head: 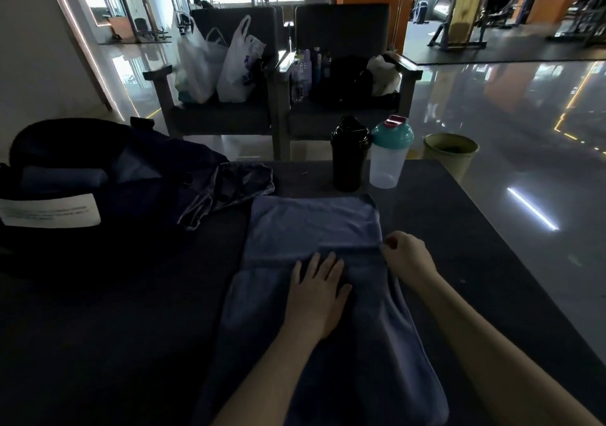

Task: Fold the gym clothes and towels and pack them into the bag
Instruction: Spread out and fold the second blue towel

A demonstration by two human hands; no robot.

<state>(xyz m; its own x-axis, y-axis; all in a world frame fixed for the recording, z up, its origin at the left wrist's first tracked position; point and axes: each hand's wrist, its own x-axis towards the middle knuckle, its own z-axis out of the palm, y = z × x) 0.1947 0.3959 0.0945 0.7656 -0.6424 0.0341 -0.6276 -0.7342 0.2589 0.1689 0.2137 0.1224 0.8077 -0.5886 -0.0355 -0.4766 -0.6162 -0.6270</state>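
A blue towel [311, 225] lies lengthwise on the dark table [114, 327], with a fold line across its middle. My left hand [316, 291] presses flat on the towel just below that fold, fingers straight. My right hand [408, 255] pinches the towel's right edge at the fold. A dark gym bag [98, 176] stands open at the left, with a rolled blue towel [62, 178] inside and a white label [49, 212] on its side. A crumpled dark blue garment [229, 189] lies between the bag and the towel.
A black shaker bottle [349, 156] and a clear one with a teal lid [388, 153] stand just behind the towel. Beyond the table are two dark chairs [229, 110] with plastic bags [223, 64] and bottles, and a green bin [451, 153] on the floor at right.
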